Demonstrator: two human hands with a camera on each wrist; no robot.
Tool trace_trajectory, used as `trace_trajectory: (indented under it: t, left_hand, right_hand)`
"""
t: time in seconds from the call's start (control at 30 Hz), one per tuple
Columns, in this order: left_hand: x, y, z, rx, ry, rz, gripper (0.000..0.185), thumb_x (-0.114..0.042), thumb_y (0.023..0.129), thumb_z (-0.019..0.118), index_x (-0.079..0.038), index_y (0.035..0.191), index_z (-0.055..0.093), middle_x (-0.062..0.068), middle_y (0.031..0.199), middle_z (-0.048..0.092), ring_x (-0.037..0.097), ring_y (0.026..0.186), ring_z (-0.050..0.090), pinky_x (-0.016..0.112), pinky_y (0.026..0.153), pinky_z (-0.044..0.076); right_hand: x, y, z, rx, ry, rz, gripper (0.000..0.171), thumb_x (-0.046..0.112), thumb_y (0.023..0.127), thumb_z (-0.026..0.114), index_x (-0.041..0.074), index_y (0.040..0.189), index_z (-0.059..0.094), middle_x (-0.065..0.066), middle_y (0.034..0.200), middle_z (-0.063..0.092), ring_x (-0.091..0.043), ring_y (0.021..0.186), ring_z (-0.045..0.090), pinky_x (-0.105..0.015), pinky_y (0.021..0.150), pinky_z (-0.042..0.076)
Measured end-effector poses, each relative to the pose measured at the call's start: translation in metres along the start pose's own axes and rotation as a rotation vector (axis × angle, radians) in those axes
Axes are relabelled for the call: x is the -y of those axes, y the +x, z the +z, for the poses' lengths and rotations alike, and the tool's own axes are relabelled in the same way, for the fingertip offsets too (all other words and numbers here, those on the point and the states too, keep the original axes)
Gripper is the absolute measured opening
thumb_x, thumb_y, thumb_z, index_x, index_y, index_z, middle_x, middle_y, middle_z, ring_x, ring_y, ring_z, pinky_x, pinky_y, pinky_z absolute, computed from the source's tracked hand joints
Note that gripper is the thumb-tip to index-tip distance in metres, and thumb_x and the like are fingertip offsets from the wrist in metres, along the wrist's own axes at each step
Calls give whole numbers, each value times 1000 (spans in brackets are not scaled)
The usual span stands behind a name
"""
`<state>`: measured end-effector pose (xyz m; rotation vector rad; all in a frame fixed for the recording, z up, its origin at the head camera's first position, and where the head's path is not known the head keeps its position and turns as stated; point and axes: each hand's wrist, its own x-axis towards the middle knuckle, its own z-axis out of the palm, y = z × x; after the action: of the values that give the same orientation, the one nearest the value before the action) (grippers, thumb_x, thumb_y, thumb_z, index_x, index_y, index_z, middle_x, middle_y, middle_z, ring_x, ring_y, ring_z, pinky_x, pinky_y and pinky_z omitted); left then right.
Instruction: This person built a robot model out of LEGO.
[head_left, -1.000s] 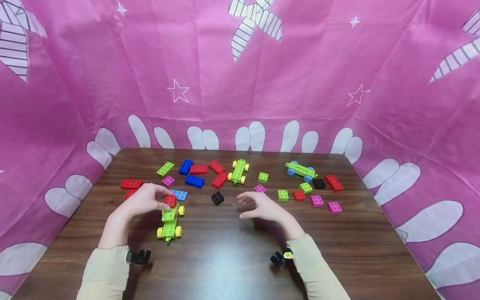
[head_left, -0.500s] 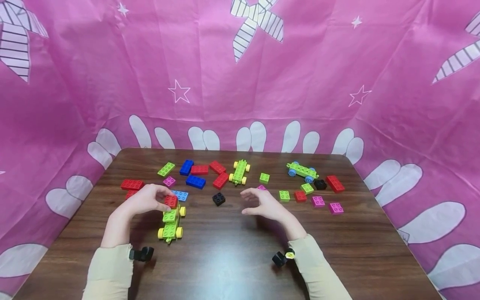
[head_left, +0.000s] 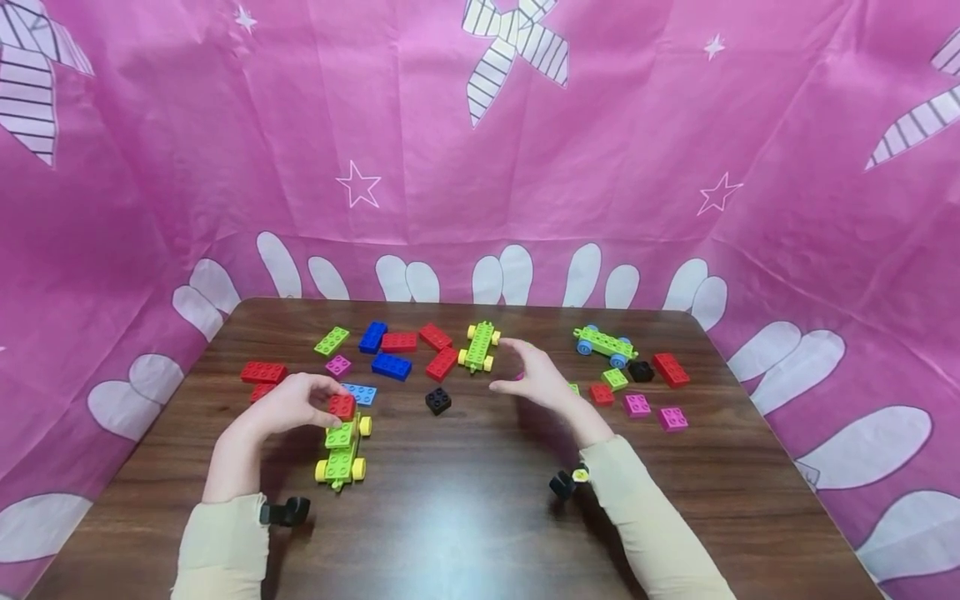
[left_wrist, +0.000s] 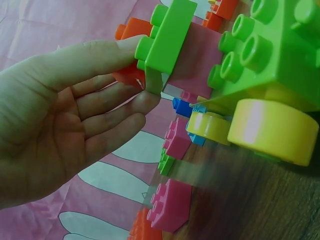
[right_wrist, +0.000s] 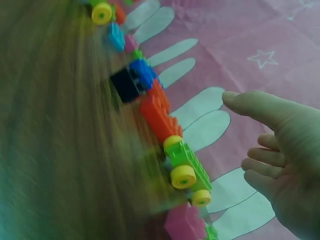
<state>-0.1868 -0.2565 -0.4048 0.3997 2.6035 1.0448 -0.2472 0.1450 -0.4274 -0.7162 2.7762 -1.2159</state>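
Observation:
My left hand (head_left: 294,404) pinches a small red brick (head_left: 342,406) at the far end of a lime-green toy car base (head_left: 339,468) with yellow wheels. A lime-green brick (left_wrist: 170,37) sits on a pink brick (left_wrist: 197,62) on that base, and the left thumb lies against it in the left wrist view. My right hand (head_left: 542,382) hovers with thumb and fingers apart and holds nothing. Nearest to its fingertips is a second lime-green car base (head_left: 480,346) with yellow wheels, at the back middle. In the right wrist view this hand (right_wrist: 295,150) is at the right edge.
Several bricks lie across the back of the wooden table (head_left: 450,517): blue (head_left: 392,366), red (head_left: 400,342), black (head_left: 438,401) and pink (head_left: 637,405). A light blue brick (head_left: 362,394) lies just beyond the left hand. A car base with blue wheels (head_left: 604,343) stands back right.
My right hand has moved forward and slightly right, nearer the car base at the back middle, its fingers spread wider. The left hand stays almost in place on the red brick.

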Motion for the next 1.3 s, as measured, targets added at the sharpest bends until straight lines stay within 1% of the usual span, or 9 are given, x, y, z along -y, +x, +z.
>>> trace_trajectory:
  t: [0.07,0.23,0.37,0.6,0.77,0.87,0.93,1.1,1.3]
  left_hand:
    - [0,0,0,-1,1,3,47,-19,76,83,-2,116,66,15,113,67,32,104,63,47,87,56]
    - [0,1,0,-1,-3,5,46,-18,76,83,-2,116,65,15,112,67,31,103,63,46,87,56]
    - [1,0,2,-5,-10,5,46,-17,75,83,-2,115,65,14,110,67,30,102,63,45,85,56]
    - [2,-3,6,-15,-10,10,44,-15,75,83,-1,113,66,13,108,67,29,100,63,46,86,56]
    - [2,0,7,-6,-18,18,44,-16,74,83,-2,113,66,12,108,68,28,100,63,46,86,56]
    - [2,1,5,-8,-24,7,44,-15,74,84,-3,113,66,10,107,68,27,100,63,44,86,56]
    - [2,0,4,-3,-25,22,44,-14,75,83,-2,113,66,11,107,68,26,99,63,44,85,57]
    - [0,-1,3,6,-39,50,43,-13,76,82,1,113,65,12,105,68,25,96,63,42,83,57]
    - [-1,-1,3,3,-33,49,42,-11,76,81,1,112,66,11,104,68,23,94,64,40,82,57]
  right_hand:
    - [-3,8,-3,0,-22,-2,77,18,78,82,-4,141,43,-24,141,50,-42,126,52,-53,100,47]
    - [-11,29,-8,14,-104,-13,81,22,77,83,-4,142,42,-24,144,48,-39,133,45,-53,109,39]
    - [-16,43,-6,63,-143,-4,89,26,76,84,-4,145,37,-25,148,43,-38,139,38,-52,115,32]
    - [-27,66,0,154,-174,47,98,30,74,84,-6,147,31,-26,150,38,-39,141,35,-50,117,29]
    - [-33,77,5,215,-187,70,102,30,73,85,-9,147,27,-28,149,37,-39,139,37,-48,116,31]
    - [-36,83,8,234,-182,71,105,29,71,86,-11,147,25,-30,148,36,-40,138,37,-48,116,31]
    - [-36,86,9,240,-177,72,107,28,70,87,-12,147,24,-30,148,35,-40,139,35,-48,117,29]
    - [-37,90,11,267,-157,101,111,24,68,88,-11,149,21,-29,151,31,-40,142,31,-47,119,26]
    - [-41,94,14,297,-166,110,111,22,68,88,-10,149,20,-29,152,30,-39,142,31,-47,118,27]
